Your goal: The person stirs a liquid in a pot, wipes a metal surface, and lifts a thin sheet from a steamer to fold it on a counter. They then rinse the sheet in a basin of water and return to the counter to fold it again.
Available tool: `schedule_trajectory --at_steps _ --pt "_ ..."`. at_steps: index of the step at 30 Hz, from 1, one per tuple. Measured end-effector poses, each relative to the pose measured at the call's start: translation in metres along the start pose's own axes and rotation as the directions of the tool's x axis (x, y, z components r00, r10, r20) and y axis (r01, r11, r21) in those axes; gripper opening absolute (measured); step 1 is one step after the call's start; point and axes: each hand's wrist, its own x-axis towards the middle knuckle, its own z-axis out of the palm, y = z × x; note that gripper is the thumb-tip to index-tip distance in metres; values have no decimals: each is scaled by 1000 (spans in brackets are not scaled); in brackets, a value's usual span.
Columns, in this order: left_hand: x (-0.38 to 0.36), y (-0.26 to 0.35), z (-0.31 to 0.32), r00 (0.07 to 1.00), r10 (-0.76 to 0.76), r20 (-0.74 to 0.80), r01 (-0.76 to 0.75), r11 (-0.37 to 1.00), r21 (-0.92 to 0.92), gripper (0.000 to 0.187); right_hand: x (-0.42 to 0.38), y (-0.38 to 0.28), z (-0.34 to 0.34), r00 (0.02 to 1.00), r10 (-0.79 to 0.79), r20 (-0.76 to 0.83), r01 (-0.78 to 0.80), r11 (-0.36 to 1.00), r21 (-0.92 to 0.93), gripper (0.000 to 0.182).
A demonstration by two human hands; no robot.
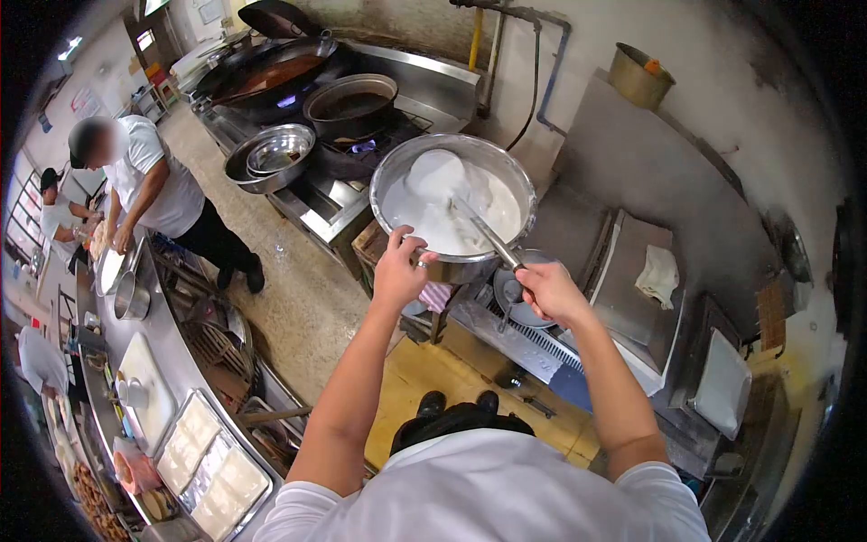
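The right grip holds a ladle; the left grip holds the big pot (white stuff inside) by its rim.

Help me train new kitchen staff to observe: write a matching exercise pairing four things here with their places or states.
Column one
1. left hand
2. right hand
3. round silver steel pot
4. crumpled white cloth

Column two
A. holds white liquid
B. at the pot's near rim
C. on a flat grey metal surface
D. grips a long metal handle

Pairs: 1-B, 2-D, 3-A, 4-C
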Motion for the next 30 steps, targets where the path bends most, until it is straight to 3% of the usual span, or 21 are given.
schedule_trajectory --at_steps 2,5,8,11,14,23,30 --pt "0 1 0 1000 3 -3 -3 1000 -9 30 -6 6 3 999 -23 -36 22 1000 -13 29" --pt "0 -1 2 999 25 -24 -26 999 -24 29 -3 35 7 966 -221 -132 193 961 -196 25" --pt "1 -3 3 998 55 -38 -56 998 -26 30 -9 45 11 905 -358 -228 251 885 -392 23" --pt "0 -6 5 993 99 -61 -100 995 -17 30 -10 48 12 827 -471 -308 251 798 -547 24" --pt "1 -3 2 995 83 -55 -85 996 -29 28 -2 47 7 777 -516 -359 156 712 -685 23" --pt "-1 -3 3 993 94 -75 -94 996 -4 25 21 5 2 816 -551 -173 142 482 -865 18" --pt "-1 -8 3 992 91 -82 -94 995 -22 28 -12 -8 -16 872 -489 -18 165 327 -930 20"
